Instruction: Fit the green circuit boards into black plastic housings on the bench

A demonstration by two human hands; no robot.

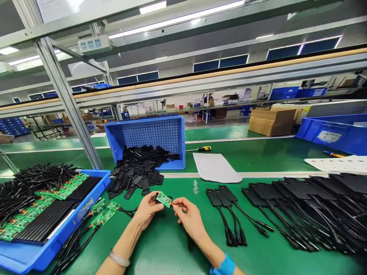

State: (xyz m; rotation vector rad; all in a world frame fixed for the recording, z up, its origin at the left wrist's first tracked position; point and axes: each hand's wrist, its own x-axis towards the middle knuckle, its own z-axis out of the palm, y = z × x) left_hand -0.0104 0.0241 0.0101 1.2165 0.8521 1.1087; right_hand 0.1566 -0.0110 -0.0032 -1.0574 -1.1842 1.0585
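Both hands pinch one small green circuit board [164, 199]: left hand [147, 210] at nine o'clock, right hand [187, 214] at three; flat, rectangular, black-wired.

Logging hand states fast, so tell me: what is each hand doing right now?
Left hand: closed on the small green circuit board.
Right hand: pinching the same board's right edge.

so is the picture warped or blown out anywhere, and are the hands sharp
Head view: strong wide-angle bend, the grey metal upright post leans and shelf rails curve; ceiling strip lights glare white; the left hand, right hand and small green circuit board between them look fairly sharp; shadows on the green bench mat are soft.
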